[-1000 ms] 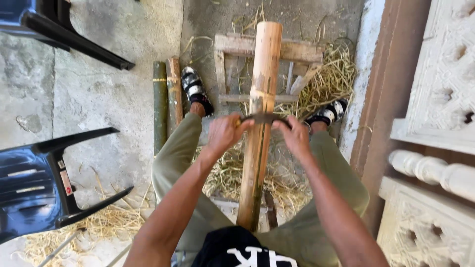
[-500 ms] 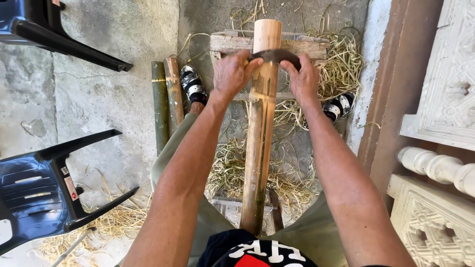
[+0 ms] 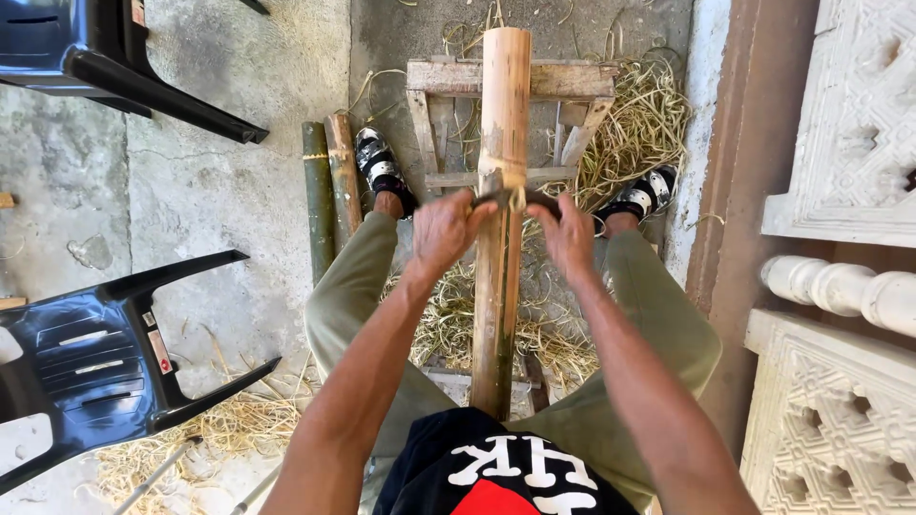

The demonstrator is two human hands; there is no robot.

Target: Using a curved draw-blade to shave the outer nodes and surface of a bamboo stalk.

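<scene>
A long bamboo pole (image 3: 503,114) runs from my lap up to a wooden frame (image 3: 448,78) ahead of me. Across the pole lies a dark two-handled scraping blade (image 3: 506,198). My left hand (image 3: 447,229) grips its left handle and my right hand (image 3: 569,234) grips its right handle, one on each side of the pole. A thin pale shaving curls up at the blade. Below the blade the pole looks darker and streaked; above it the surface is pale tan. My feet in black-and-white sandals rest on either side of the frame.
Two more bamboo lengths (image 3: 329,186) lie on the concrete at the left. Pale shavings (image 3: 639,124) are heaped around the frame and under my legs. Overturned dark plastic chairs (image 3: 95,353) sit at the left. A carved white stone railing (image 3: 840,286) stands at the right.
Both hands have pulled the blade back down the pole toward me from near its far end. The view has also tilted down slightly.
</scene>
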